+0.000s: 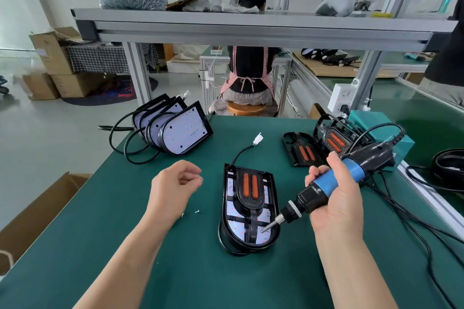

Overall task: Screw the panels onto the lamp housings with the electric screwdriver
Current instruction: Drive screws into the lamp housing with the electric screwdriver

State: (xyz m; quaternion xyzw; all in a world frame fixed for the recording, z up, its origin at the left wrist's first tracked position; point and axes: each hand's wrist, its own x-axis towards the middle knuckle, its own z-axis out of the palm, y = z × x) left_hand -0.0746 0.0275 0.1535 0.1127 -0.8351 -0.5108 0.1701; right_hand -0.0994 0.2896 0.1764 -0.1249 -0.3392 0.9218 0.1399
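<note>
Currently — findings by item:
Right hand [335, 198]: closed round the blue electric screwdriver [334, 180], bit tip touching the near end of the panel [252, 195].
Lamp housing [248, 208]: flat on the green table [175, 271], panel seated inside.
Left hand [173, 188]: raised beside the housing, fingers loosely curled — pinching a small screw [200, 178].
Loose screws [197, 211]: on the mat near the left wrist.

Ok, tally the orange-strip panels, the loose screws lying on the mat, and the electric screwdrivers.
Orange-strip panels: 3
Loose screws: 2
Electric screwdrivers: 1
Total: 6
</note>
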